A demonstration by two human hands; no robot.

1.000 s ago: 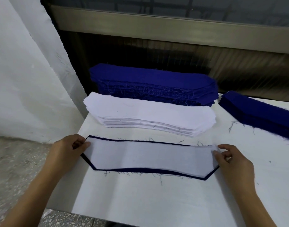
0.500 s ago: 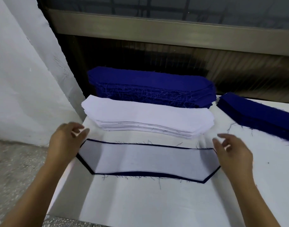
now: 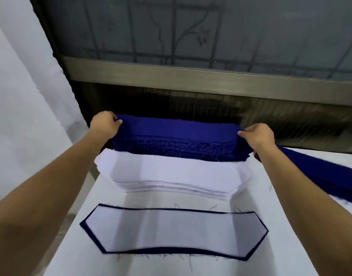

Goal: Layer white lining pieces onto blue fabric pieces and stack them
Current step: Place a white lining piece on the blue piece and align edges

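A layered pair (image 3: 171, 230), white lining on a blue piece with a thin blue border showing, lies flat near the table's front. Behind it sits a stack of white lining pieces (image 3: 171, 172). At the back stands a tall stack of blue fabric pieces (image 3: 175, 140). My left hand (image 3: 105, 122) pinches the left end of the top blue piece. My right hand (image 3: 256, 134) pinches its right end. Both arms reach over the white stack.
A second stack of blue pieces (image 3: 326, 172) lies at the right on the white table (image 3: 191, 265). A metal window sill (image 3: 211, 80) and dark wall run behind the stacks. A white wall (image 3: 21, 116) stands left, with the table's left edge close by.
Both hands let go of the layered pair at the front and reached back to the tall blue stack, where they now pinch the ends of its top piece. The view tilted up.
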